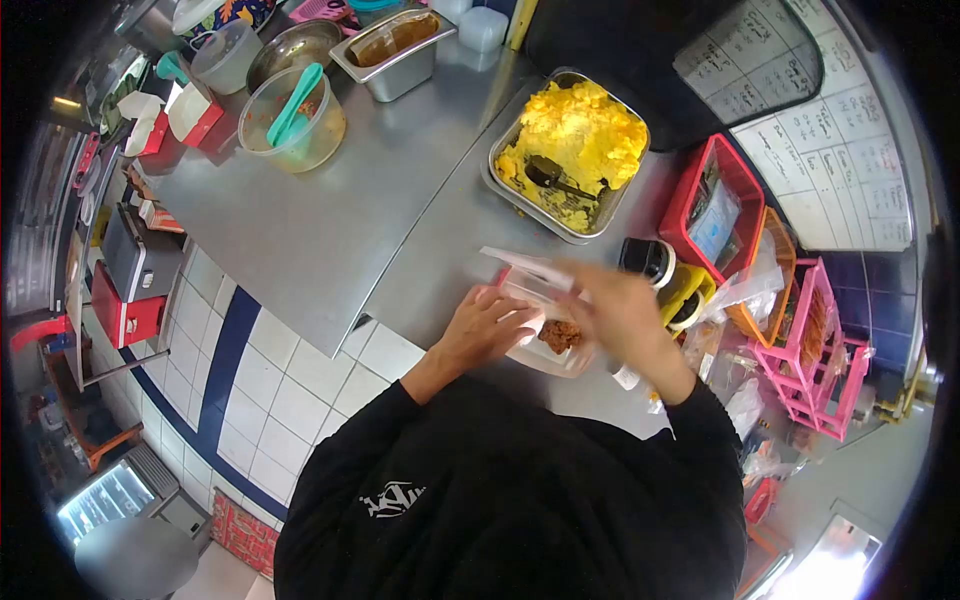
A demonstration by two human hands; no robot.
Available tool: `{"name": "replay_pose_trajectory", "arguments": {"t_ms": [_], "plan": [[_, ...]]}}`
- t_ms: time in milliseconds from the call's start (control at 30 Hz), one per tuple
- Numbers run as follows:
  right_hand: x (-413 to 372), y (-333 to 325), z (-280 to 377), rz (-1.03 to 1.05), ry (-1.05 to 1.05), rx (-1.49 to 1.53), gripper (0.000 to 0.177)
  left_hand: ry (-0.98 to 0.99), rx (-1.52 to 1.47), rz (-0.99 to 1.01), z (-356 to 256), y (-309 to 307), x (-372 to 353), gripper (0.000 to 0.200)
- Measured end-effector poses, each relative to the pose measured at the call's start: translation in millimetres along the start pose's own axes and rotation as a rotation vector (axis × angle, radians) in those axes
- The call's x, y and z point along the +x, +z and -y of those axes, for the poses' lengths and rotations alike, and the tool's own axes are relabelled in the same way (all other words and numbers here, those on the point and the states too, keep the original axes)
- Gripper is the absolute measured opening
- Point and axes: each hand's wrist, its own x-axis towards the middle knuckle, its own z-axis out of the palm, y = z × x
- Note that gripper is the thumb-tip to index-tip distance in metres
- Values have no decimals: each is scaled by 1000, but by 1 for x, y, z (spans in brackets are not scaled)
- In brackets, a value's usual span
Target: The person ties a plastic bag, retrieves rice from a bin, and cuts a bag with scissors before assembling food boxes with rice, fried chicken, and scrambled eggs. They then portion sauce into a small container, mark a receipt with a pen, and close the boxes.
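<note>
At the counter edge in front of me, a red-and-white paper box [528, 267] stands with a pale flap raised. My left hand [485, 328] is closed around the box's near left side. Smeared by motion, my right hand [625, 310] is over the box's right side, its fingers not clearly visible. Brown crumbly food [560, 337] shows between the hands, above the pale rounded rim of a translucent container [550, 363]. Beyond the hands, a metal pan of yellow mashed food [585, 120] has a dark scoop [560, 178] resting in it.
A clear tub [258, 137] with a turquoise spoon [297, 104] stands at the back left, near a steel pan of brown sauce [395, 62] and red-and-white boxes [195, 118]. To the right are a red basket [690, 205], dark-lidded bottles [648, 262] and a pink rack [805, 350].
</note>
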Motion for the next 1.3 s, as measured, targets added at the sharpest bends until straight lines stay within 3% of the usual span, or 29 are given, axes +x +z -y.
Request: {"name": "replay_pose_trajectory", "arguments": {"t_ms": [67, 233, 333, 433, 633, 733, 867, 1100, 1300], "plan": [[35, -2, -35, -140, 124, -21, 24, -99, -91, -163, 4, -11, 2, 25], [83, 83, -162, 253, 109, -414, 25, -566, -677, -573, 17, -44, 46, 42], [93, 99, -177, 282, -24, -551, 22, -843, -1150, -581, 48, -56, 68, 50], [90, 98, -185, 8, -12, -307, 23, -1059, -1517, -583, 74, -53, 79, 55], [110, 80, -200, -111, 99, -795, 26, -1372, -1829, -295, 75, -41, 116, 63], [114, 101, -189, -20, 51, -791, 15, -1243, -1873, -149, 87, -15, 118, 61], [105, 118, -181, 194, -58, -613, 9, -1294, -1772, -189, 73, -20, 134, 56], [84, 98, -150, 242, -175, -339, 11, -1292, -1768, -186, 82, -12, 131, 55], [73, 79, -163, 378, -269, -183, 13, -1296, -1779, -261, 78, -14, 142, 60]]}}
